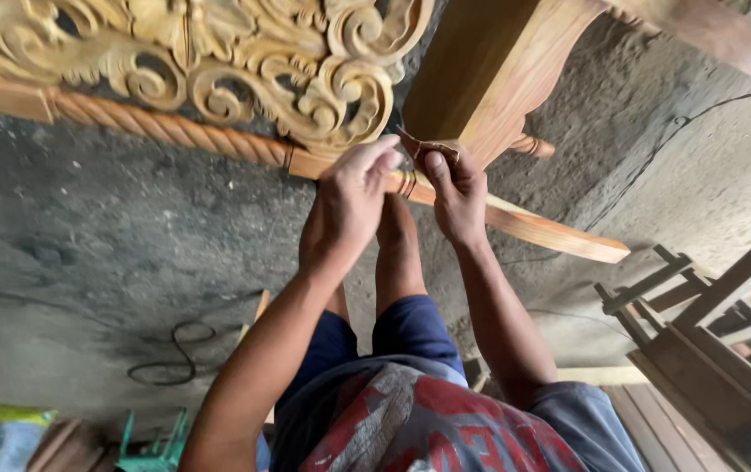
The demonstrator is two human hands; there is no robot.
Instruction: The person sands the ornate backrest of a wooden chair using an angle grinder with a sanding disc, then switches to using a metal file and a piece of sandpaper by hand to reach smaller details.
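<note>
- Head view: both hands up at the carved wooden panel (218,61), right by its rope-twist rail (174,131).
- Right hand (454,197) pinching a folded scrap of sandpaper (428,147), thumb on top, probably to stiffen the edge for grooves.
- Left hand (349,205) curled, fingertips at the same scrap, likely steadying.
- Loose cable (174,354) on the floor below.
</note>
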